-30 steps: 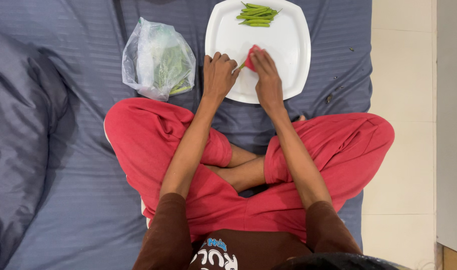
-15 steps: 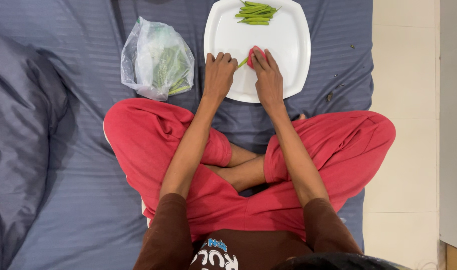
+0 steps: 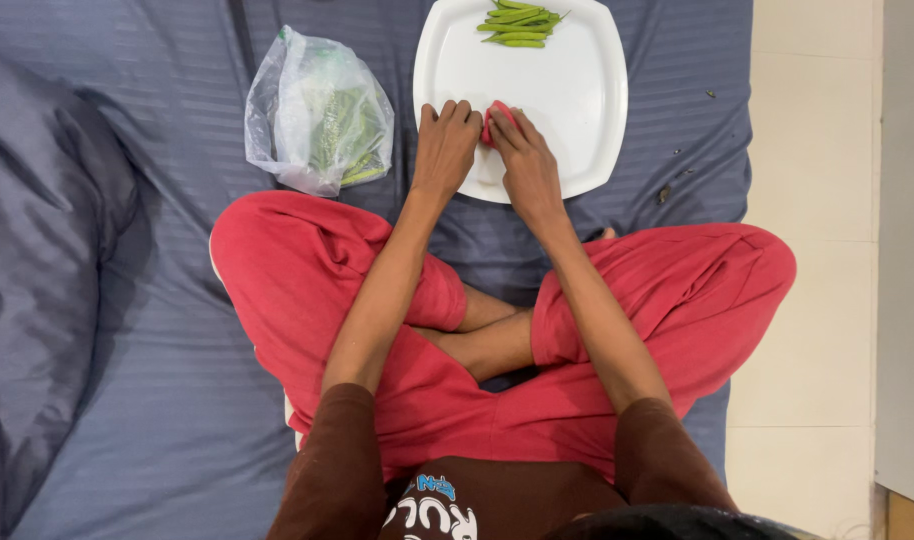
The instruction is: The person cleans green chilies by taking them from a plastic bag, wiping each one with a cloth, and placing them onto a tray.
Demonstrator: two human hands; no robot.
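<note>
Barely shifted since before: left hand [image 3: 445,150] and right hand [image 3: 522,160] close together over white plate [image 3: 577,110], right pinching small red tool [image 3: 495,118]; left grip unclear. Risk: nicked fingertip, hands touching.

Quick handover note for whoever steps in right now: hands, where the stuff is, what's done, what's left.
Left hand: fingers curled, resting on the near part of the white plate; whether it grips anything is hidden.
Right hand: closed around a small red tool over the plate.
Done: a small pile of green beans lies at the plate's far edge.
Left: a clear plastic bag with more greens sits on the grey sheet, to the left of the plate.
</note>
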